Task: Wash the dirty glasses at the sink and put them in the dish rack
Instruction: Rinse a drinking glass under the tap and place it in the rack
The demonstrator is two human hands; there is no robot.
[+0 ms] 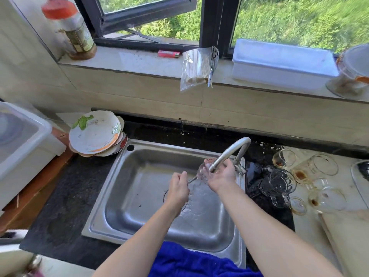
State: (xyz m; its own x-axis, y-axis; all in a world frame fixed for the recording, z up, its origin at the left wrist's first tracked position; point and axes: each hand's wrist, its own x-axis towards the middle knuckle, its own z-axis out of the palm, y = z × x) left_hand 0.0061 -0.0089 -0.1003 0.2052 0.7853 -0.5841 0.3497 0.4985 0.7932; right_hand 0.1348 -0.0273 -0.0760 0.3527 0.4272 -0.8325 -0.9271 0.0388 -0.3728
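Over a stainless steel kitchen sink [111,198], we are rinsing a clear stemmed wine glass [202,172] under the curved metal tap [229,150], left hand [177,189] pinching its stem, right hand [222,177] cupping its bowl, while several stained glasses [321,164] are waiting unwashed on the counter [307,232].

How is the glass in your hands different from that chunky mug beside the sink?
The clear stemmed wine glass has a thin stem; the ribbed glass mug has a side handle. The wine glass is held over the steel sink, left hand pinching its stem, right hand cupping its bowl; the mug rests on the dark counter, untouched. Both are see-through glass.
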